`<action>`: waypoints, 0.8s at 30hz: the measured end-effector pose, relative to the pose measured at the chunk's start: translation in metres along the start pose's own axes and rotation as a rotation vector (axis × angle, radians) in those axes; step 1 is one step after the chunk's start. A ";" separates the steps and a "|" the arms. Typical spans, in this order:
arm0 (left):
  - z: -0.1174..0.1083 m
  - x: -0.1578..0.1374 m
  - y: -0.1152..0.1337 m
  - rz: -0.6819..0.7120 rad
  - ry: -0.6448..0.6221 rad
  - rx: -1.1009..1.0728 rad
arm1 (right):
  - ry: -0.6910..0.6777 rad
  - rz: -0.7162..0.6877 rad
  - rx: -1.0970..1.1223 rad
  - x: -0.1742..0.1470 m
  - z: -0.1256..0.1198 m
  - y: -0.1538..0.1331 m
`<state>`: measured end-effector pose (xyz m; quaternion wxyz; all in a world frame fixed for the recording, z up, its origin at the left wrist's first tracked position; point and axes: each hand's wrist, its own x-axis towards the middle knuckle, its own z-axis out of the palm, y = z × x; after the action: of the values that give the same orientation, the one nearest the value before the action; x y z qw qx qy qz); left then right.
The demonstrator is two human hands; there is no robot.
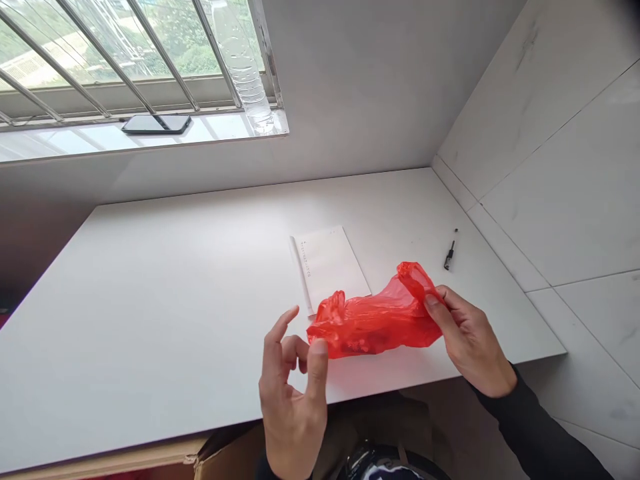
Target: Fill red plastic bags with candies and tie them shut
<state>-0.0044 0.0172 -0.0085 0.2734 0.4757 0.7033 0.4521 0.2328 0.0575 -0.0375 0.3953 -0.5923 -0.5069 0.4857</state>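
A thin red plastic bag, crumpled and see-through in places, is stretched sideways above the front part of the table. My right hand pinches its right end between thumb and fingers. Beside the left end is my left hand, fingers curved and spread, its thumb at the bag's edge; I cannot tell whether the thumb touches it. Behind the bag lies a white booklet or pad with a line of small print, its lower edge partly covered by the bag.
The white table meets a tiled wall on the right, where a black pen lies. On the windowsill are a phone and a clear plastic bottle. An open cardboard box sits below the front edge.
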 end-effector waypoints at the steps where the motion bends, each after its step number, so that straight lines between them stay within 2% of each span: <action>1: 0.002 -0.002 0.003 0.013 -0.069 0.036 | -0.030 -0.017 -0.017 -0.003 0.002 -0.003; 3: 0.006 -0.003 0.004 0.068 -0.169 0.088 | -0.074 -0.041 -0.058 -0.006 0.004 -0.006; 5: 0.006 -0.003 0.002 0.105 -0.174 0.068 | -0.057 -0.055 -0.094 -0.005 0.002 -0.006; 8: -0.004 -0.003 -0.005 0.026 -0.134 -0.088 | 0.049 -0.033 -0.116 -0.001 -0.005 -0.006; 10: -0.011 -0.005 -0.008 -0.061 -0.149 -0.183 | 0.179 -0.061 -0.107 -0.006 -0.007 -0.011; 11: -0.015 -0.007 -0.009 -0.098 -0.157 -0.215 | 0.292 -0.120 -0.099 -0.011 -0.005 -0.016; 13: -0.018 -0.010 -0.010 -0.132 -0.157 -0.265 | 0.495 -0.369 -0.076 -0.026 0.003 -0.030; 14: -0.019 -0.012 -0.010 -0.131 -0.155 -0.293 | 0.502 -0.516 -0.069 -0.034 0.009 -0.037; 15: -0.019 -0.014 -0.010 -0.121 -0.153 -0.325 | 0.417 -0.636 -0.077 -0.040 0.015 -0.044; 16: -0.019 -0.015 -0.010 -0.107 -0.159 -0.357 | 0.261 -0.711 -0.107 -0.043 0.021 -0.050; 18: -0.019 -0.015 -0.009 -0.066 -0.169 -0.423 | -0.075 -0.728 -0.237 -0.040 0.033 -0.055; 19: -0.020 -0.015 -0.009 -0.059 -0.167 -0.453 | -0.180 -0.691 -0.326 -0.034 0.037 -0.054; 24: -0.028 -0.010 -0.008 -0.160 -0.166 -0.554 | -0.333 -0.509 -0.652 -0.013 0.040 -0.031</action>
<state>-0.0265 -0.0041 -0.0035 0.4838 0.3614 0.5638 0.5634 0.1874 0.0492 -0.0142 0.2078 -0.4561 -0.8200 0.2764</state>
